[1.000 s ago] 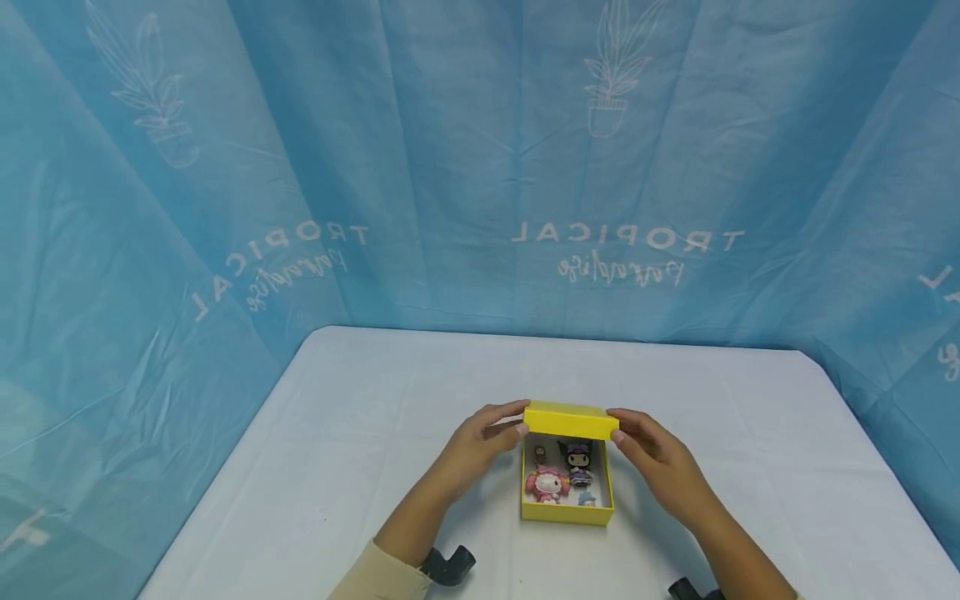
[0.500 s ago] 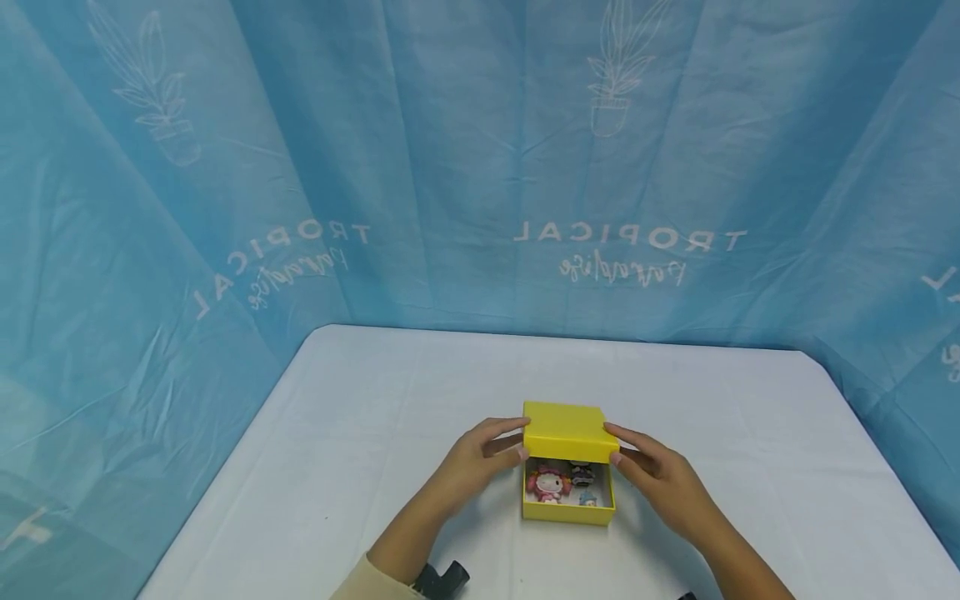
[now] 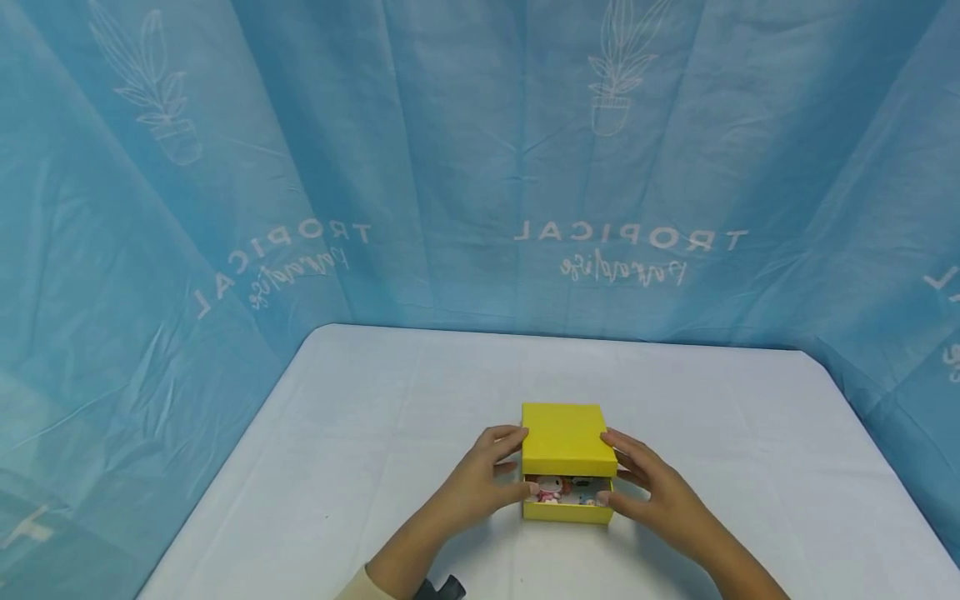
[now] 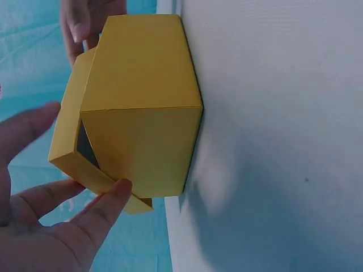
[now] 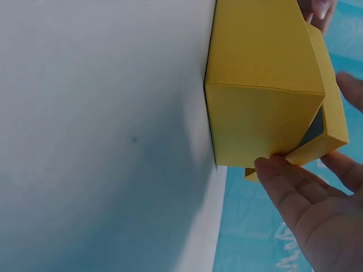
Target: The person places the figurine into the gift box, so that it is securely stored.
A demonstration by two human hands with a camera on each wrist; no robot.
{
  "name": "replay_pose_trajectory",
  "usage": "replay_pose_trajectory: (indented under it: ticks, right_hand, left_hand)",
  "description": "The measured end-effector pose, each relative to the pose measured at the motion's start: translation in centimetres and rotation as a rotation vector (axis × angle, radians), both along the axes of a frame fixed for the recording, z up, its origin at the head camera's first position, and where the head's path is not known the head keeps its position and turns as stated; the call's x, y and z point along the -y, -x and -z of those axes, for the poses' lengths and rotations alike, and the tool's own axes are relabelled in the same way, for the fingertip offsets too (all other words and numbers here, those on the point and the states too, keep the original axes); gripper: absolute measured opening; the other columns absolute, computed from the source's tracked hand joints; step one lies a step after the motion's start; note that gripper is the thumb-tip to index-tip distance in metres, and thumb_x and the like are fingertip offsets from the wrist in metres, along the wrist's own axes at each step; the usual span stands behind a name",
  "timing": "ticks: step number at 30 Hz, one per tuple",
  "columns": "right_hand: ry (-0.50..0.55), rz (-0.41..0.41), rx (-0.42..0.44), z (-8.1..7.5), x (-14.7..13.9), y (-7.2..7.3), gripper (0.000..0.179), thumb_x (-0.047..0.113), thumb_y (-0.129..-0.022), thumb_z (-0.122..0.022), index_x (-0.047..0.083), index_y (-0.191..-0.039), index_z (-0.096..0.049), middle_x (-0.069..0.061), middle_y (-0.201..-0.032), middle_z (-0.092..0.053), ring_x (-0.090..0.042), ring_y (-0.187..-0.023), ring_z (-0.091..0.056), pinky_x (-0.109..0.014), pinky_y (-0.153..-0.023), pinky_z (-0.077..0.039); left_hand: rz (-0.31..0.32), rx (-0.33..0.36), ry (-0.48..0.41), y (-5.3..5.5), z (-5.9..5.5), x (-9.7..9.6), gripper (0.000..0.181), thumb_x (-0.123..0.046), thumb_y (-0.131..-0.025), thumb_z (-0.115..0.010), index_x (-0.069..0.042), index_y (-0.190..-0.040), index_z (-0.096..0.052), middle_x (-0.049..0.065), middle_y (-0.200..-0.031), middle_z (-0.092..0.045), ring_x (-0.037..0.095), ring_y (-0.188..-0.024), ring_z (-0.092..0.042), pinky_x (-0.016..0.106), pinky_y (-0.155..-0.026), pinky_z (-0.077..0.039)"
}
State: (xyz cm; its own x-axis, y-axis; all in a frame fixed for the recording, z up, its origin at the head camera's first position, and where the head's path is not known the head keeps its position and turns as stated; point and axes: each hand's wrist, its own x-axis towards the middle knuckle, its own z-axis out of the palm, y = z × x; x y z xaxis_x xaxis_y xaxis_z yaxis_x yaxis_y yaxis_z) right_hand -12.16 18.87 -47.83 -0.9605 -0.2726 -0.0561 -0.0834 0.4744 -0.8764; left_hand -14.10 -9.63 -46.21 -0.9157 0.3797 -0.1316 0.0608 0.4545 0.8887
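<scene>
A yellow box [image 3: 567,513] stands on the white cloth, its matching lid [image 3: 568,437] lying tilted over it. The lid's front edge is raised, leaving a gap. Through that gap a pink-and-white figurine [image 3: 550,485] shows, beside a small partly hidden bluish one. My left hand [image 3: 476,483] touches the left side of lid and box with fairly straight fingers. On the opposite side my right hand [image 3: 656,496] does likewise. Both thumbs are spread in front of the lid; in the right wrist view that thumb [image 5: 353,89] looks slightly apart from it.
The table [image 3: 420,375] is covered with a white cloth. Behind and at the sides hangs a blue curtain [image 3: 450,167] with white lettering and plant prints. A black wrist mount [image 3: 442,588] shows at the left wrist.
The lid has tilted down from nearly upright at the back and covers most of the box. More figurines are hidden. Both thumbs have left the lid's front edge, and the hands came nearer.
</scene>
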Motion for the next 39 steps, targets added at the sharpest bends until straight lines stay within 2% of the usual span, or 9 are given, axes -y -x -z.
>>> replay_pose_trajectory:
  ticks: [4,9,17,23,32,39]
  right_hand:
    - [-0.032,-0.038,0.017,0.2,0.1,-0.1,0.093,0.03,-0.081,-0.086,0.037,-0.157,-0.032,0.002,-0.169,-0.022,-0.033,-0.15,-0.038,-0.041,-0.113,-0.045]
    - [-0.079,-0.07,-0.032,0.5,0.1,-0.2,0.099,0.02,-0.081,-0.086,0.037,-0.159,-0.028,0.004,-0.17,-0.018,-0.032,-0.151,-0.036,-0.04,-0.112,-0.045]
    - [-0.122,-0.054,-0.141,0.9,0.2,-0.2,0.092,0.012,-0.084,-0.083,0.032,-0.158,-0.033,0.003,-0.168,-0.024,-0.028,-0.147,-0.043,-0.038,-0.109,-0.049]
    - [-0.168,-0.036,-0.255,1.2,0.4,0.1,0.085,0.011,-0.086,-0.081,0.028,-0.156,-0.036,-0.001,-0.166,-0.03,-0.027,-0.144,-0.047,-0.037,-0.105,-0.052]
    - [-0.177,-0.022,-0.315,1.0,0.8,0.5,0.076,0.005,-0.089,-0.077,0.024,-0.154,-0.042,-0.005,-0.161,-0.038,-0.028,-0.137,-0.054,-0.038,-0.102,-0.055]
    - [-0.189,0.001,-0.328,1.0,1.0,0.5,0.071,0.005,-0.089,-0.076,0.022,-0.151,-0.046,-0.006,-0.158,-0.042,-0.028,-0.135,-0.055,-0.037,-0.1,-0.056]
  left_hand:
    - [0.024,0.004,0.118,-0.3,-0.1,-0.2,0.095,-0.028,-0.079,-0.088,-0.031,-0.158,-0.036,0.002,-0.167,-0.025,0.032,-0.138,-0.054,0.045,-0.108,-0.051]
    - [0.063,-0.048,0.228,-0.5,0.2,-0.4,0.101,-0.021,-0.079,-0.088,-0.038,-0.159,-0.03,0.002,-0.171,-0.02,0.029,-0.138,-0.054,0.047,-0.11,-0.049]
    - [0.077,-0.111,0.219,-0.4,0.4,-0.3,0.089,-0.022,-0.088,-0.08,-0.038,-0.159,-0.03,-0.002,-0.17,-0.02,0.031,-0.135,-0.057,0.043,-0.106,-0.053]
    - [0.047,-0.15,0.201,-0.2,0.6,-0.3,0.082,-0.019,-0.09,-0.077,-0.037,-0.158,-0.034,-0.003,-0.169,-0.023,0.031,-0.13,-0.061,0.038,-0.1,-0.057]
    - [-0.014,-0.187,0.25,0.2,0.9,-0.7,0.076,-0.024,-0.093,-0.075,-0.032,-0.158,-0.035,0.003,-0.167,-0.03,0.026,-0.125,-0.064,0.039,-0.103,-0.055]
    - [-0.045,-0.235,0.282,0.0,1.1,-0.9,0.071,-0.023,-0.092,-0.075,-0.029,-0.155,-0.043,0.005,-0.164,-0.036,0.024,-0.121,-0.066,0.036,-0.099,-0.057]
